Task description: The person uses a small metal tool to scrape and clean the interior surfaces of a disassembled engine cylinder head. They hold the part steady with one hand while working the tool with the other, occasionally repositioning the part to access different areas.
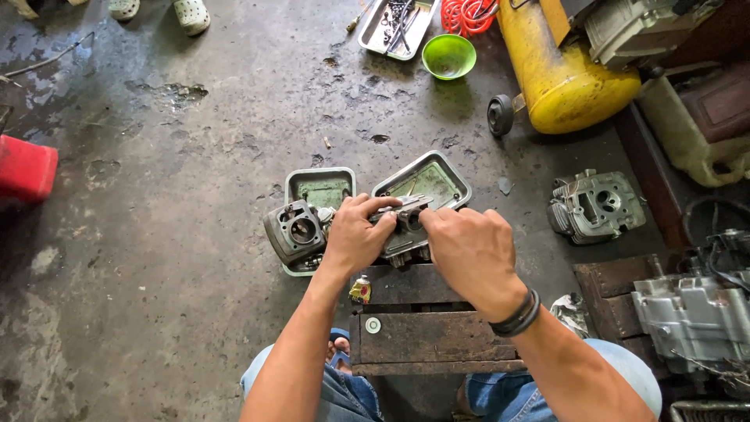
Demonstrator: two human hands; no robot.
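Both hands are working the cylinder head (406, 227) on the wooden block (433, 336): left hand (355, 234) curled around its 9 o'clock end, right hand (469, 250) closed over the 3 o'clock side. Looks like mid-teardown, so I'd say the next move needs a steady grip. The engine cylinder (295, 230) sits at 9 o'clock in a metal tray (320, 184).

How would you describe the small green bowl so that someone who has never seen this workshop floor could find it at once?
Start at the big yellow air tank lying along the top right of the concrete floor. Just left of its rounded end, beside a metal tray of small parts, sits the green bowl. It is the only round, bright green thing there; its neighbours are grey metal, red hose or yellow.
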